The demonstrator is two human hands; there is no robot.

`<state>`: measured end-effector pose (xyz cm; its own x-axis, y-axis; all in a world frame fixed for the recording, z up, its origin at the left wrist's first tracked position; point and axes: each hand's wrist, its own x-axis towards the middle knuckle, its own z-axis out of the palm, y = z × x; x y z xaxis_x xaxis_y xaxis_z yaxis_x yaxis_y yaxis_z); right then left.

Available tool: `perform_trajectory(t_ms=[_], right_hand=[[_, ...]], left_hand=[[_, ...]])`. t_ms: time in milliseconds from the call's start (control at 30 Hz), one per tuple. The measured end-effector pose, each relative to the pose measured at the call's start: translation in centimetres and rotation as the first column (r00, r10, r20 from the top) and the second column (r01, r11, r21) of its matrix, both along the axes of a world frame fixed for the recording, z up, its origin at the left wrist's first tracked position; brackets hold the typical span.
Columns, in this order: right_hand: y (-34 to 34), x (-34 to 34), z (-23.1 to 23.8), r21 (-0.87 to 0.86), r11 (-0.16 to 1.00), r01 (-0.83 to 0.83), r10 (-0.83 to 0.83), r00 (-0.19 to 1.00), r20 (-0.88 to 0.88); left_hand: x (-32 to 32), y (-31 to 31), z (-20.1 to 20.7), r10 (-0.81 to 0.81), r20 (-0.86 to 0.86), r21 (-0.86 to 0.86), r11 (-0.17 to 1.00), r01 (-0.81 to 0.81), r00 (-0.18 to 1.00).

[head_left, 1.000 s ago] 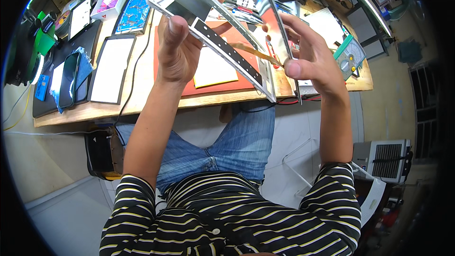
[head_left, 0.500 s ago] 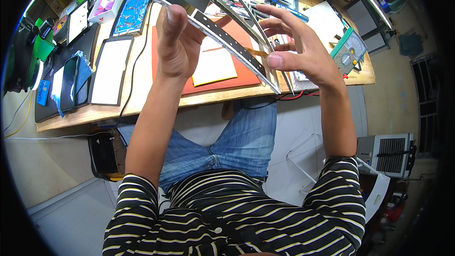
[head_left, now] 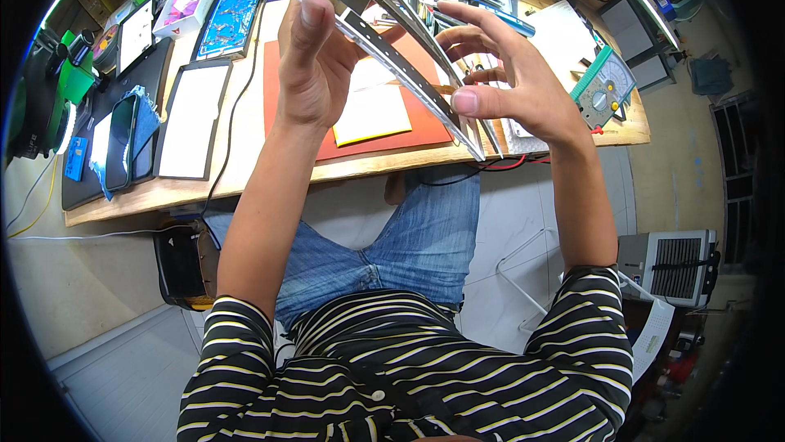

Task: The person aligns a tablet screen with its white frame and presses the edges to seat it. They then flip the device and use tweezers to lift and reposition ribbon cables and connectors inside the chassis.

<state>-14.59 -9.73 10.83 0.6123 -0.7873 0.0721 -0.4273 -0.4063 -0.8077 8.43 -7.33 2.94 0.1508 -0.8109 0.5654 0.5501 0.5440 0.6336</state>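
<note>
My left hand point(head_left: 315, 74) grips the outer edge of a tablet housing point(head_left: 401, 72), thumb on the near side and most of its fingers hidden behind. The housing is tilted above the bench, with a silvery rim and a black strip with light dots. Close beside it, a thin dark tablet screen panel point(head_left: 409, 13) stands nearly edge-on, almost parallel to the housing. My right hand point(head_left: 527, 94) holds that panel at its lower right part, thumb in front and fingers curved behind. An orange ribbon cable shows between the two parts near the right thumb.
Below lies a red-brown mat point(head_left: 429, 127) with a white, yellow-edged pad point(head_left: 372, 119). Left are a framed white panel point(head_left: 195, 119), a phone point(head_left: 123, 143) and a blue board in a tray point(head_left: 227, 21). A green-cased multimeter point(head_left: 603, 92) sits right; tools crowd the back.
The housing and screen panel have drawn closer together, with the gap between them narrower. The housing's far end has shifted slightly right along with my left hand.
</note>
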Motion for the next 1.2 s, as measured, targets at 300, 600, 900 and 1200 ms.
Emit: perform_trajectory(t_ms=[300,600,900,1200], right_hand=[[0.3,0.3,0.5,0.04,0.999,-0.017,0.017,1.0,0.003],[0.2,0.4,-0.2,-0.024,0.999,-0.037,0.038,0.999,0.033],[0.8,1.1,-0.7,-0.038,0.999,-0.026,0.027,0.999,0.031],[1.2,1.4,-1.6,-0.066,0.995,-0.081,0.085,0.995,0.055]], left_hand=[[0.6,-0.4,-0.1,-0.011,-0.033,0.064,0.998,0.014,0.999],[0.3,-0.6,0.2,-0.024,-0.034,0.029,0.999,0.025,0.999],[0.6,-0.2,0.2,-0.119,-0.063,0.092,0.988,0.124,0.991],[0.4,-0.2,0.2,-0.125,-0.146,0.084,0.987,0.138,0.981]])
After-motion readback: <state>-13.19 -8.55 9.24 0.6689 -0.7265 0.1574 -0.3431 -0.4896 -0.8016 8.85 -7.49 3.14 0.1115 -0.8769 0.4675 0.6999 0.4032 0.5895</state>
